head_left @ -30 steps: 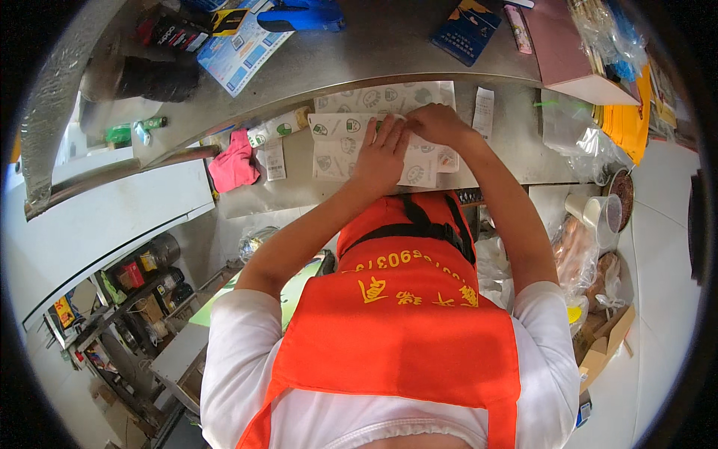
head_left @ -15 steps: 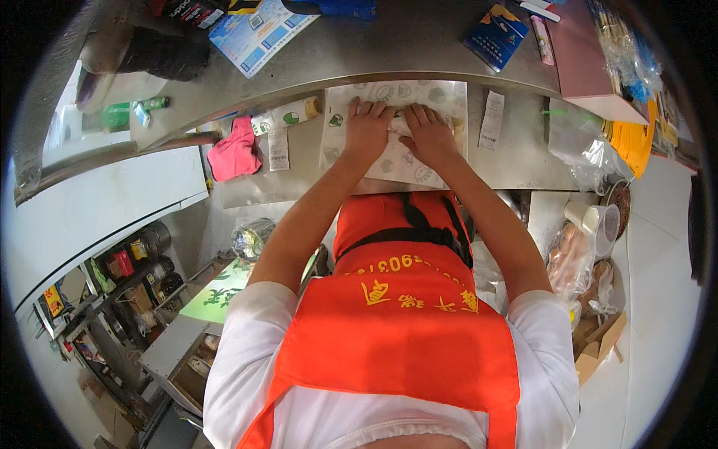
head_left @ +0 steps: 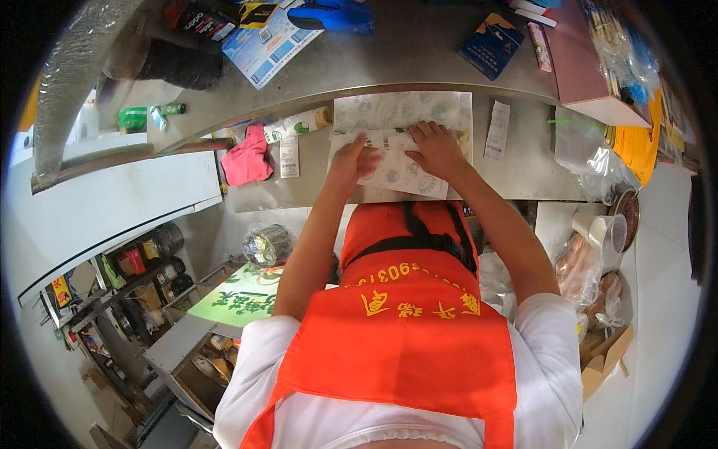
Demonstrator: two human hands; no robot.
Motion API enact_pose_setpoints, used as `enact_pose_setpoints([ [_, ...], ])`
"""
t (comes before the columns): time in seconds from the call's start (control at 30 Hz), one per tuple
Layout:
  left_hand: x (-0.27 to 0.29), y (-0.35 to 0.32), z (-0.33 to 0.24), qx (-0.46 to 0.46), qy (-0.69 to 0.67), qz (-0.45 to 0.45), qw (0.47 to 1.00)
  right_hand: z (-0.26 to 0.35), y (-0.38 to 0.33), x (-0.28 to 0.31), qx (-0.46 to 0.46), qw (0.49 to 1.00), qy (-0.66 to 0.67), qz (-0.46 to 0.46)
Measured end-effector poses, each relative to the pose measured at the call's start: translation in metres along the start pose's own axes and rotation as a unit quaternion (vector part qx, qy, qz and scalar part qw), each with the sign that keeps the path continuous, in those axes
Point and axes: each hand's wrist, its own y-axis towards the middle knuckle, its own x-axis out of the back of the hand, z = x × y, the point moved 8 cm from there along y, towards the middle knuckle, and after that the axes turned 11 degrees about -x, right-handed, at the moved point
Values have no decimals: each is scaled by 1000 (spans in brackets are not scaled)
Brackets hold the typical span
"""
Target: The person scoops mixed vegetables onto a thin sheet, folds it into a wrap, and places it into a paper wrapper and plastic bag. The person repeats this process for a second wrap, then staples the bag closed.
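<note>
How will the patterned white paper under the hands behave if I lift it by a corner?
The patterned white paper is probably floppy, since it looks thin and is folded over. It may slide easily, lying on a smooth-looking metal counter. It might also unfold if the right hand, resting on it, lifts.

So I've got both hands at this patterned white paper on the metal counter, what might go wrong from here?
The patterned white paper could crease or skew if your left hand and right hand press unevenly, since they sit at different spots on it. Its near edge lies close to the front of the metal counter, so it might catch on your red apron. The loose receipt to its right might get nudged.
</note>
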Motion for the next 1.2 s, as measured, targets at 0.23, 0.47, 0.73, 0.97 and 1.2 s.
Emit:
enact_pose_setpoints([
  [0.23,-103,-42,-58,-537,449,-12,714,-10,-6,-14,8,1000,-17,1],
  [0.47,-147,-52,-30,-503,615,191,577,-29,-9,9,-42,991,86,-99],
  [0.73,-147,-41,-21,-497,682,274,462,-27,-16,10,117,986,112,-46],
  [0.97,-157,-29,-28,-520,680,133,499,-53,12,8,-43,960,238,140],
  [1.2,-162,8,-35,-375,714,200,557,-41,4,16,27,990,74,-120],
])
